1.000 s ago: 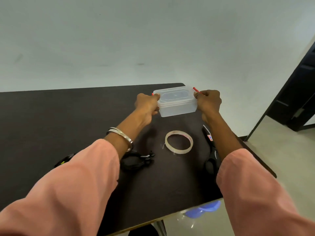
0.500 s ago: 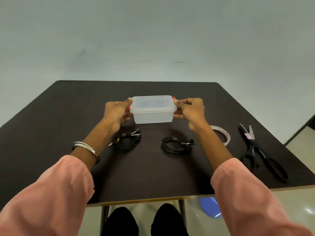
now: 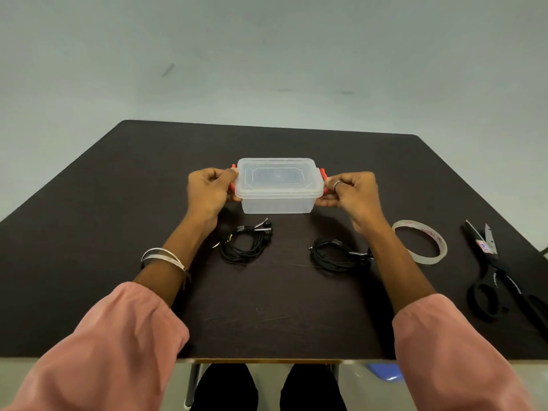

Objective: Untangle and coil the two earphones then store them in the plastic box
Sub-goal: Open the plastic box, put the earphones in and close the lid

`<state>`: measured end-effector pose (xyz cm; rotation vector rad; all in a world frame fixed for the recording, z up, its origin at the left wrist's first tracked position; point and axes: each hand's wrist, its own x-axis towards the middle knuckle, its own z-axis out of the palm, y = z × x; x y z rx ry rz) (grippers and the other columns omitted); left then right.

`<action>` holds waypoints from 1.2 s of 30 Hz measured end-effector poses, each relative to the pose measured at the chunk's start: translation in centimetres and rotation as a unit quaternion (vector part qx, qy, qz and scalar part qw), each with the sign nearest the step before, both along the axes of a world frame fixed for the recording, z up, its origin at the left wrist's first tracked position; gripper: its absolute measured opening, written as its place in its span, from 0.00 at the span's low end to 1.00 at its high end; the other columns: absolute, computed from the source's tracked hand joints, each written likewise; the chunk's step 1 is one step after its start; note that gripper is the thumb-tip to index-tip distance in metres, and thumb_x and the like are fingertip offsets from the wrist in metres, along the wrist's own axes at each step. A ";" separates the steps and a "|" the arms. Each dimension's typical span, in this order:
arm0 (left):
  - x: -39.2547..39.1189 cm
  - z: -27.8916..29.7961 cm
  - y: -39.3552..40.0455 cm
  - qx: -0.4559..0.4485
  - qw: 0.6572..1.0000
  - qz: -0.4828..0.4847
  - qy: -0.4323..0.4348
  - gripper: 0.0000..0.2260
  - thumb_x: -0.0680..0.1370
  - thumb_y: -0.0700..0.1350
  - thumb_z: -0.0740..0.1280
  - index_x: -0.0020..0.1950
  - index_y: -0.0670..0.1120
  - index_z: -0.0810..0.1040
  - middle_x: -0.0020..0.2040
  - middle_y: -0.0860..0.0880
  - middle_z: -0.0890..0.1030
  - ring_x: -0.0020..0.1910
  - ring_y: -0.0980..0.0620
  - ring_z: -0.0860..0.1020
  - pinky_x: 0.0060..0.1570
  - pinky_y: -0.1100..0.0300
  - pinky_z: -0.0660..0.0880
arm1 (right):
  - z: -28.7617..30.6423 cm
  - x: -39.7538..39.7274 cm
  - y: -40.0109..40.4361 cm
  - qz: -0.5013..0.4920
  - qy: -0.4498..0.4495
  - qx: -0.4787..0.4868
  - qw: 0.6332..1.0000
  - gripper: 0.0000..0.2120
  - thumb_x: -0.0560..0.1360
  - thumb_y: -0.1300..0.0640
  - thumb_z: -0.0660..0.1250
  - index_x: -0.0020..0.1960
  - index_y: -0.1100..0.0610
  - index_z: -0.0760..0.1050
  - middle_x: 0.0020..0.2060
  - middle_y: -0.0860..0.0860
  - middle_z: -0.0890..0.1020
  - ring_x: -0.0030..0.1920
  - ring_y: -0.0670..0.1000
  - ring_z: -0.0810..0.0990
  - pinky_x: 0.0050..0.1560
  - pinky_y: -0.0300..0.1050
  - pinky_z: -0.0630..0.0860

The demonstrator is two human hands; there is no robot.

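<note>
A clear plastic box (image 3: 278,200) with its lid on and red side clips stands at the middle of the dark table (image 3: 89,232). My left hand (image 3: 209,192) grips its left end at the red clip. My right hand (image 3: 353,192) pinches the red clip at its right end. Two black earphones lie coiled in front of the box: one earphone (image 3: 244,244) to the left, the other earphone (image 3: 338,258) to the right, partly behind my right forearm.
A roll of clear tape (image 3: 419,241) lies to the right of my right arm. Black scissors (image 3: 501,280) lie near the table's right edge. A pale wall stands behind the table, and the near edge runs under my sleeves.
The view has swung left and steadied, so both coiled earphones now show. Both hands have stayed on the box ends, and the box now sits centred.
</note>
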<state>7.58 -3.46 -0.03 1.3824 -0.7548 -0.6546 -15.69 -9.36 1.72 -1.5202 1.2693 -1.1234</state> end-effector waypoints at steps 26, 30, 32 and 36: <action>2.3 -1.6 0.7 0.002 0.942 -0.234 -0.239 0.32 0.66 0.47 0.79 0.67 0.57 0.71 0.70 0.52 0.69 0.62 0.50 0.75 0.61 0.54 0.76 | 0.1 -0.9 0.3 0.156 0.248 -0.238 0.926 0.17 0.70 0.57 0.75 0.58 0.57 0.81 0.64 0.57 0.77 0.63 0.55 0.77 0.65 0.47 0.73; 2.3 -1.6 0.6 -0.007 0.953 -0.224 -0.205 0.30 0.68 0.41 0.77 0.68 0.54 0.71 0.67 0.49 0.72 0.60 0.48 0.77 0.56 0.56 0.78 | 0.4 -0.9 0.7 0.153 0.242 -0.271 0.919 0.15 0.71 0.58 0.74 0.57 0.59 0.81 0.61 0.59 0.79 0.64 0.54 0.76 0.64 0.41 0.70; 2.1 -1.5 0.7 -0.011 0.956 -0.220 -0.195 0.31 0.68 0.39 0.77 0.68 0.52 0.71 0.66 0.50 0.73 0.60 0.49 0.77 0.55 0.58 0.78 | 0.4 -0.8 0.7 0.152 0.225 -0.287 0.919 0.14 0.71 0.59 0.74 0.56 0.60 0.81 0.59 0.59 0.80 0.63 0.52 0.77 0.64 0.40 0.71; 1.9 -1.2 0.9 -0.002 0.959 -0.204 -0.195 0.40 0.69 0.37 0.76 0.75 0.52 0.62 0.61 0.55 0.74 0.58 0.58 0.75 0.50 0.73 0.74 | 0.2 -0.9 0.5 0.162 0.205 -0.279 0.924 0.13 0.71 0.61 0.73 0.56 0.61 0.81 0.56 0.57 0.82 0.62 0.46 0.75 0.61 0.29 0.69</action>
